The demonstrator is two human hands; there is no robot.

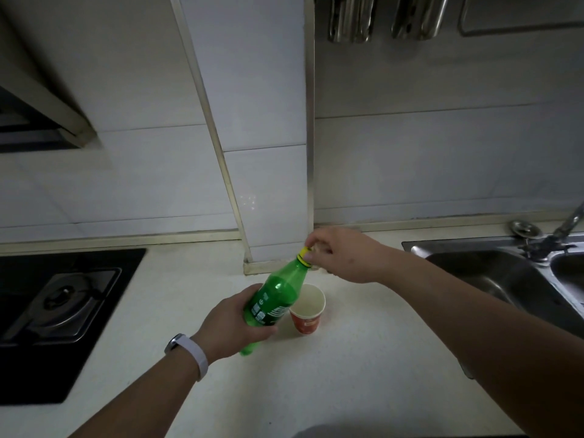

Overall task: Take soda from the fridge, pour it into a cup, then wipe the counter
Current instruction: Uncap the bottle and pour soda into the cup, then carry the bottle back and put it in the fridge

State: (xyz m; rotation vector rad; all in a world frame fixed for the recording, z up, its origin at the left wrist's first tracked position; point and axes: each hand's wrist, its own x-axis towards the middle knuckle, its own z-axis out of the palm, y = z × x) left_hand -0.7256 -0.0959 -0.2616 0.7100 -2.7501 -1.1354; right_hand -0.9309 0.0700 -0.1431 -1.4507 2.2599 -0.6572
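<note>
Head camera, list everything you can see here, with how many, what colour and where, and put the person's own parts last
bottle: one, green, tilted above the counter, held at the middle
cap: one, yellow, on the bottle's neck
cup: one, red outside and pale inside, upright on the counter just right of the bottle
counter: one, off-white, across the foreground
stove: one, black with a metal burner, at the left
sink: one, steel, at the right
tap: one, steel, behind the sink
hanging utensils: several, steel, on the wall at top
wristband: one, white, on the left wrist
left hand: grips the bottle's body
right hand: fingers pinch the cap
</note>
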